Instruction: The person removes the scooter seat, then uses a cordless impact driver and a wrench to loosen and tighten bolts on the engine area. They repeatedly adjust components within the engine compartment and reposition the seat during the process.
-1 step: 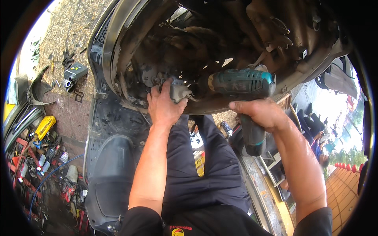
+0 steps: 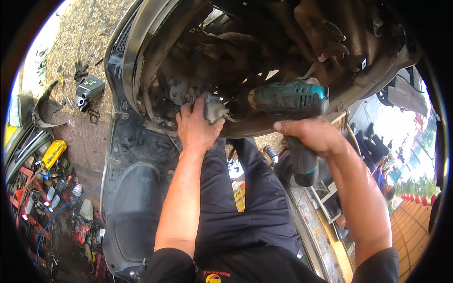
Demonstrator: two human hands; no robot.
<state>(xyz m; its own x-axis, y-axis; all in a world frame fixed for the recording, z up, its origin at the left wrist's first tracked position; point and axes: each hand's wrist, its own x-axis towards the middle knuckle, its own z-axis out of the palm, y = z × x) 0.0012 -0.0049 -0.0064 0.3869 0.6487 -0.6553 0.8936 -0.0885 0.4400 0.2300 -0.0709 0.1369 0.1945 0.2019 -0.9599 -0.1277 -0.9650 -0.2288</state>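
Left hand (image 2: 198, 129): grip was clamped on grey part (image 2: 214, 112) inside dark curved shell (image 2: 135, 63), likely to steady it. Right hand (image 2: 314, 134): grip wrapped handle of teal drill (image 2: 290, 100), likely keeping nose level, pointed partward.

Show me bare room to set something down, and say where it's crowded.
The reddish floor looks free between the yellow item and the black panel; so does the gritty ground beyond the dark container. Small bottles and other clutter crowd the lower left. The left hand, grey part and drill crowd the cavity.
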